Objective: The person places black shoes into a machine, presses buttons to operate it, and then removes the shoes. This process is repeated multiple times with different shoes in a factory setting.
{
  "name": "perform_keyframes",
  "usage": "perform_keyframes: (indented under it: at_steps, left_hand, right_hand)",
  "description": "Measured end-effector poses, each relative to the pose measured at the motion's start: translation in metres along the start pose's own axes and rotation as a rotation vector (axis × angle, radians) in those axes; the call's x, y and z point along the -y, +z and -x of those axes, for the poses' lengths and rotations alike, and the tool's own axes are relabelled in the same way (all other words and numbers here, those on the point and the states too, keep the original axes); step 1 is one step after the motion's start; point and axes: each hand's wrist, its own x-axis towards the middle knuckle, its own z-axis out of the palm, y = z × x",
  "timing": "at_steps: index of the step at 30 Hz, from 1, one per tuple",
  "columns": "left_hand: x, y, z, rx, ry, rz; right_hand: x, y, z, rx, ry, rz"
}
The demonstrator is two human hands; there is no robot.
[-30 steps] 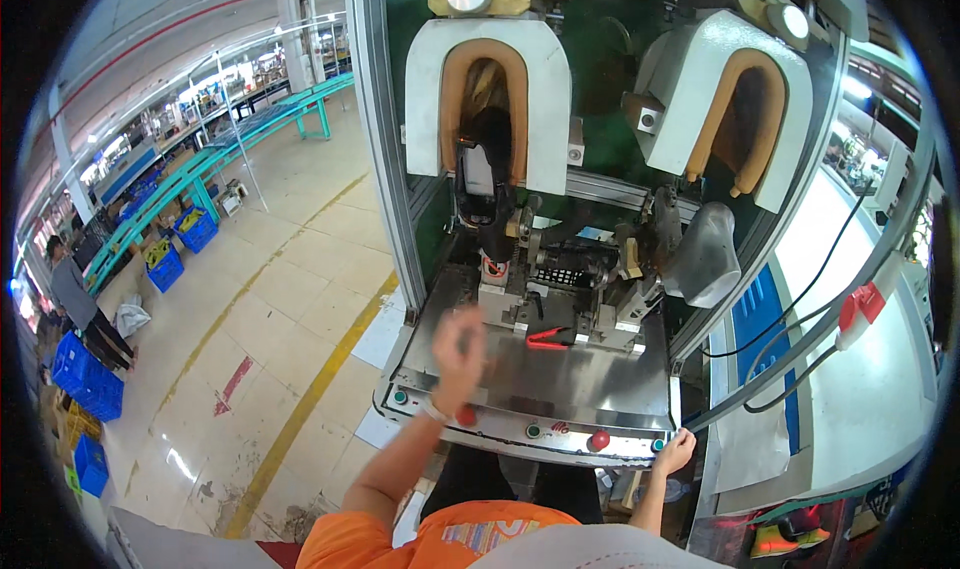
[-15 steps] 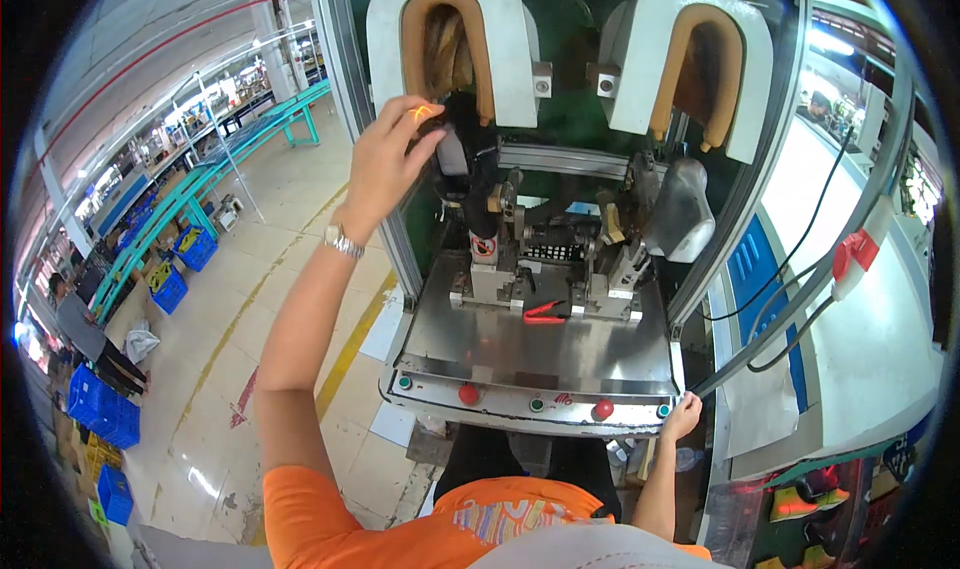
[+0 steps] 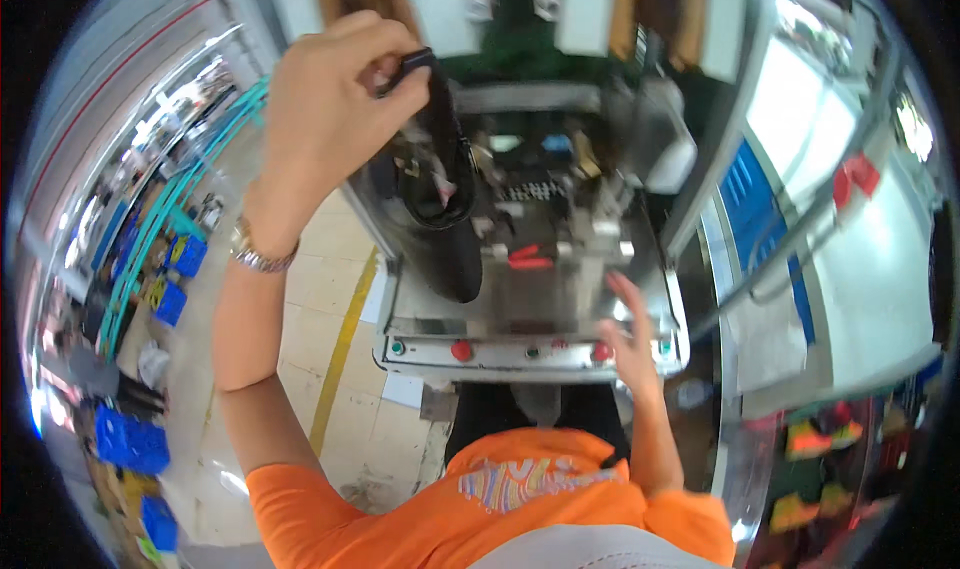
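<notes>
One machine with metal uprights [image 3: 722, 149], blurred, the frame bounding sideways reach over its bed. One steel tabletop [image 3: 530, 307]; bare steel runs from a small red tool [image 3: 530, 257] to the front edge, tiled floor [image 3: 310, 279] beyond the left edge. One front panel [image 3: 425, 351], along the person's side. One black boot [image 3: 452, 264], above the tabletop's left part, toe down, opening toward the person; contact with the steel cannot be told. One metal foot form [image 3: 672, 149], right rear, well apart from the boot. One left hand [image 3: 335, 99], thumb and fingers pinching the boot's top edge, apparently so its weight hangs below the grip. One right hand [image 3: 632, 344], holding nothing visible, fingers parted, over the panel. Two red buttons: left [image 3: 461, 351], uncovered; right [image 3: 602, 352], beside the right hand, touch uncertain.
</notes>
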Motion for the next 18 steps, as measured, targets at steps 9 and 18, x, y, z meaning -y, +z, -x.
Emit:
perform_keyframes:
  at_steps: [9,18]
  left_hand:
    - [-0.158,0.091,-0.005,0.253,0.021,0.497]
    - [-0.263,0.102,-0.04,0.126,0.517,1.164]
  right_hand:
    - [0.055,-0.002,0.004,-0.29,-0.145,-0.17]
    - [0.078,-0.132,0.135,-1.318,-0.096,0.452]
